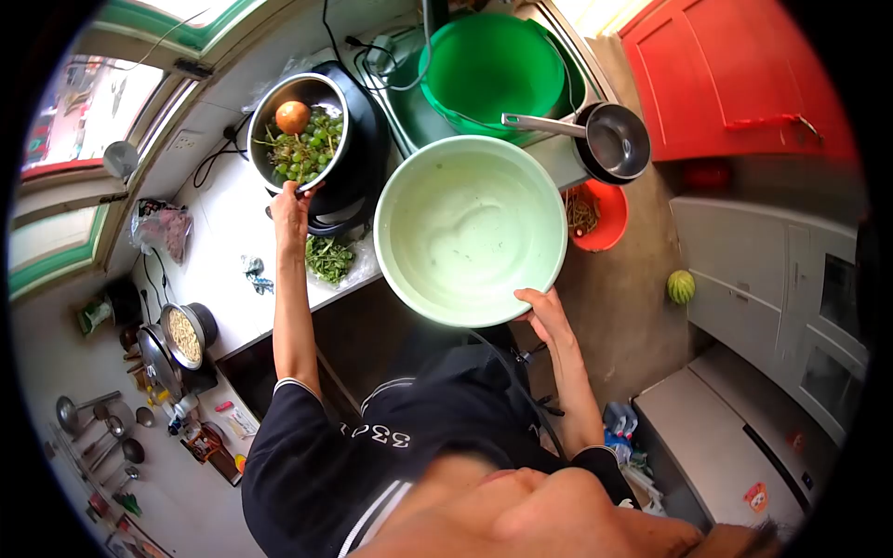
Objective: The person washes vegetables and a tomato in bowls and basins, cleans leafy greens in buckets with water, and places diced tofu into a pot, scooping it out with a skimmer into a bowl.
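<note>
My left hand (pixel 292 212) grips the near rim of a steel bowl (pixel 340 104), which holds green grapes (pixel 312 149) and a round orange-red fruit (pixel 292 116). The bowl is beside a black cooktop (pixel 367 139). My right hand (pixel 547 314) is closed on the near right rim of a large pale green basin (pixel 473 232), its thumb over the edge. Clear water with a few small specks is in the basin. Leafy greens (pixel 329 259) lie on plastic at the counter's front edge, between my left forearm and the basin.
A bright green tub (pixel 493 70) stands in the sink. Dark pans (pixel 616 142) rest at the counter's right end, above a red bucket (pixel 605 219). A watermelon (pixel 681 286) lies on the floor by grey cabinets (pixel 735 288). A pot (pixel 186 335) stands at left.
</note>
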Demonstrator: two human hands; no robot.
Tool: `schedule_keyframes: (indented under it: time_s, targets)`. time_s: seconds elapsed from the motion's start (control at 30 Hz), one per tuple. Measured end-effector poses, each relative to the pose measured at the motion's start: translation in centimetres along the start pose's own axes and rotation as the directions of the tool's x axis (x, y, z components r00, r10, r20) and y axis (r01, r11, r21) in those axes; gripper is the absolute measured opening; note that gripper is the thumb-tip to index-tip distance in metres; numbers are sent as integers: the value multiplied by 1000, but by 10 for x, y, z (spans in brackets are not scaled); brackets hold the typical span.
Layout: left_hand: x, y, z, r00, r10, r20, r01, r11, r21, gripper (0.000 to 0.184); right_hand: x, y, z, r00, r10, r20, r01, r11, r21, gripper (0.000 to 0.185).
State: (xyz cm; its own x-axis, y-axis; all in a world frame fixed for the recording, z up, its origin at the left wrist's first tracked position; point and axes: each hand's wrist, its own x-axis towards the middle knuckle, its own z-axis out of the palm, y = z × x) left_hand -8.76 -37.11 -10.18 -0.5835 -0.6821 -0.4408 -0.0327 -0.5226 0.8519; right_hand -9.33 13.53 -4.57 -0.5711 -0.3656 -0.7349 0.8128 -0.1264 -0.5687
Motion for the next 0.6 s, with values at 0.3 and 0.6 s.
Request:
schedule_keyframes:
  time_s: [0.3, 0.6]
  targets:
    - [-133, -24, 103, 923, 220, 316, -375, 704, 604, 15, -60, 3, -17, 989, -141, -43, 141, 990, -11, 55]
    - [-163, -149, 215, -168, -459, 872, -822, -423, -381, 68, -125, 29, -85, 969, -209, -133, 216, 976, 38, 51]
